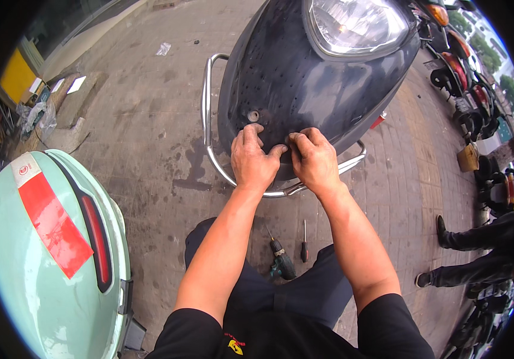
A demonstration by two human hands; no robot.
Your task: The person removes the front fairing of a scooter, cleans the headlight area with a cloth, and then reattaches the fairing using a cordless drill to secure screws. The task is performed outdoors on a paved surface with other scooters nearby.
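Observation:
The dark front panel (351, 89) of a scooter stands before me, its clear headlight (358, 27) at the top. My left hand (256, 157) rests against the panel's lower part, fingers bent and thumb pointing inward. Just above its fingertips is a round, recessed fitting (253, 116). Beside it, my right hand (313, 157) has its fingertips bunched close to the panel. Whether either hand pinches something small is hidden. A chrome bumper bar (208, 107) curves around the panel's base, passing behind both wrists.
Between my legs, a cordless drill (284, 262) and a screwdriver (304, 244) lie on the pavement. A mint-green scooter body (10, 233) with a red tail light stands close on the left. Parked motorcycles (456, 72) and a person's legs (477, 233) are on the right.

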